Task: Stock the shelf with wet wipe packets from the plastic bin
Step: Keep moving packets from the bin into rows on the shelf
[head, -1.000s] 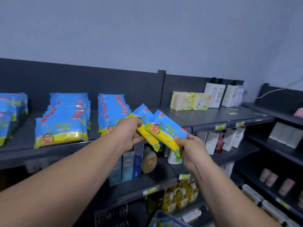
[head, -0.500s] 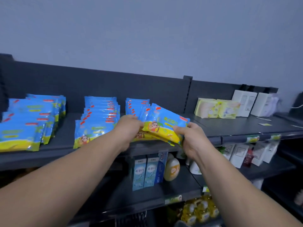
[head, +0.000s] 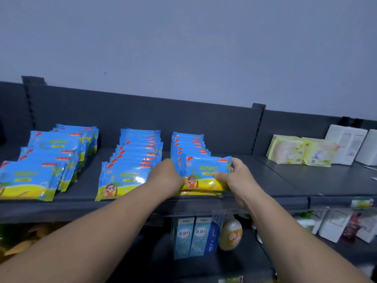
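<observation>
Head view: arms outstretched, left hand (head: 166, 175) and right hand (head: 235, 177) tight around ends of seemingly several wet wipe packets (head: 206, 173).

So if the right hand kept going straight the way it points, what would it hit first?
Most likely the row of blue packets behind the bundle that the right hand grips; past them, the shelf's back panel. Depth is hard to judge.

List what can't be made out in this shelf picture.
Head view:
Bin: outside the frame.
Packets held: count hidden under the top one.
Left hand fingers: behind its own back.
White box: cut by the right edge.
Packet print: blurred, too small.
</observation>
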Tool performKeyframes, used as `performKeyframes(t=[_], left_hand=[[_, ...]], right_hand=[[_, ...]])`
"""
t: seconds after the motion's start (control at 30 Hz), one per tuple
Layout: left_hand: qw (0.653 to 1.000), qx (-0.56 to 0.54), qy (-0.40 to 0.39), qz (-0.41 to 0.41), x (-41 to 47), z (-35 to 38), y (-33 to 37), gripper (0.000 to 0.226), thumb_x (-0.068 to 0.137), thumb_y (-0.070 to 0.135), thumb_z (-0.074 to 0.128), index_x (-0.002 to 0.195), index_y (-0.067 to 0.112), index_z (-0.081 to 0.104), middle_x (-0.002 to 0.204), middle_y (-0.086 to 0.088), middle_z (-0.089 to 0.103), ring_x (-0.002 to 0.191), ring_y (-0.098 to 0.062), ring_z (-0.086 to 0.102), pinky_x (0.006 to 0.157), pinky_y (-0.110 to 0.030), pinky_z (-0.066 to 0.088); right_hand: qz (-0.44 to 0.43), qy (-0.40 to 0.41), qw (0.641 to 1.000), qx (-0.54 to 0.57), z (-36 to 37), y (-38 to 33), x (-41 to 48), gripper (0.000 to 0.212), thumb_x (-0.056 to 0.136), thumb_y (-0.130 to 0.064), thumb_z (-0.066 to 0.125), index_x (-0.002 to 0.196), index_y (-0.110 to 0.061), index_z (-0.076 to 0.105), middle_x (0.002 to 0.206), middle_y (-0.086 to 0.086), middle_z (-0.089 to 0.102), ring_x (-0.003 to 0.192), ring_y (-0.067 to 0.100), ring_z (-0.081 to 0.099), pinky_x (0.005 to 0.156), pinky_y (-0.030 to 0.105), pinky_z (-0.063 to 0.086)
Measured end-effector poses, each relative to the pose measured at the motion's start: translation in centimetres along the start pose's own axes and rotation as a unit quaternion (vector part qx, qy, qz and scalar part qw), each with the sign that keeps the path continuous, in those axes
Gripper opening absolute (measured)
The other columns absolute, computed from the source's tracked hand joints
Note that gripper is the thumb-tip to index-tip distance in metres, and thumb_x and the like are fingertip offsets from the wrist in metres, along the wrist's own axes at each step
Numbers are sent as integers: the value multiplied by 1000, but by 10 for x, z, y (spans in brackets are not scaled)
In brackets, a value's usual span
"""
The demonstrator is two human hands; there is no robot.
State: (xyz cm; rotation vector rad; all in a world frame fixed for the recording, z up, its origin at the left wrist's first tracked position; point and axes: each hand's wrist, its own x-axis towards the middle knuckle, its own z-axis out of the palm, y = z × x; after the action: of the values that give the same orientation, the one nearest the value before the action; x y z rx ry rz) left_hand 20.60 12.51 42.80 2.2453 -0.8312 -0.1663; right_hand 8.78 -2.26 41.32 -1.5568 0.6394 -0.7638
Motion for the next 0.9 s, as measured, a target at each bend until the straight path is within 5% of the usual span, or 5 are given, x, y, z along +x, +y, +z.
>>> performKeyframes(t=[0.23,0.5,0.67,0.8,0.9], left_hand=[[998,25,7,-56,30,13,0,34,80,18,71,107,10,53,104,-7,63,93,-26,61,73,-32,50],[995,-24,65,-67,63,30,3,33,83,14,68,107,11,45,107,-8,59,95,-27,60,76,-35,51],[996,-3,37,-81,61,28,8,35,85,14,65,112,7,44,108,-10,57,99,-29,59,76,-34,48],[993,-45,-25,-105,47,27,11,14,87,9,58,96,9,49,92,-7,56,84,-24,55,69,-30,44],[989,-97,-54,-101,36,30,13,19,88,2,54,84,15,41,80,-2,48,67,-13,45,55,-23,39]], right_hand=[[9,-40,999,-31,-1,6,24,41,81,4,71,112,-17,51,105,5,70,90,21,71,79,40,59],[-40,-15,998,-49,11,10,55,37,84,4,67,111,-15,50,106,4,67,89,15,68,63,20,56],[-29,-27,998,-52,9,13,62,40,83,4,68,110,-18,50,107,4,67,92,16,68,70,25,57],[20,-56,992,-110,6,21,52,53,74,0,77,112,-23,48,109,2,67,91,17,68,68,32,57],[35,-73,982,-171,3,17,40,78,72,-5,81,136,-22,38,115,-3,62,96,15,65,79,32,56]])
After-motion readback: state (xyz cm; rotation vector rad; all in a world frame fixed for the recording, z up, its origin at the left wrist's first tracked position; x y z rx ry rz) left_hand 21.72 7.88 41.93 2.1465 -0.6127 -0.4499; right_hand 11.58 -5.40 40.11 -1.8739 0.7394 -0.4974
